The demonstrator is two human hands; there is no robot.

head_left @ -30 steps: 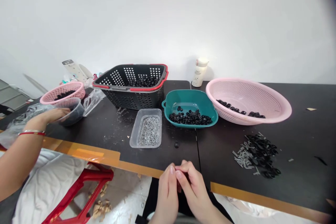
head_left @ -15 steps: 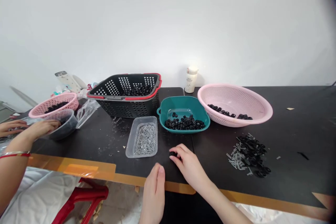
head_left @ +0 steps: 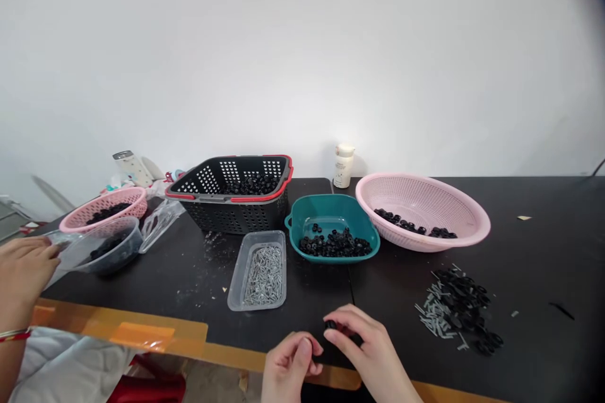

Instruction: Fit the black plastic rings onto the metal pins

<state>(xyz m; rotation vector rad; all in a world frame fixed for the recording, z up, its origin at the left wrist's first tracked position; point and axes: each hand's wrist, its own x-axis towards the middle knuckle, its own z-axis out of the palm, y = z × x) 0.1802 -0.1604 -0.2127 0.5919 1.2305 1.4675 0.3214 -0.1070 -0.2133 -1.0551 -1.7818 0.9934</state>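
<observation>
one black round piece (head_left: 330,324): just ahead of the left hand (head_left: 292,364)
right hand (head_left: 367,347): thumb and fingers pinched around it
left hand: loosely curled, cannot tell if holding anything

Brt pic; faint shadows on wall (head_left: 302,63); top-R dark.

The right hand (head_left: 363,346) has a small black piece (head_left: 330,325) in its grip; the left hand (head_left: 289,362) curls just beside it, its inside hidden. Beyond them on the counter (head_left: 193,264) — a clear tub (head_left: 240,269) of metal pins (head_left: 265,277), a teal basin (head_left: 331,209), a pink colander (head_left: 425,195).
</observation>
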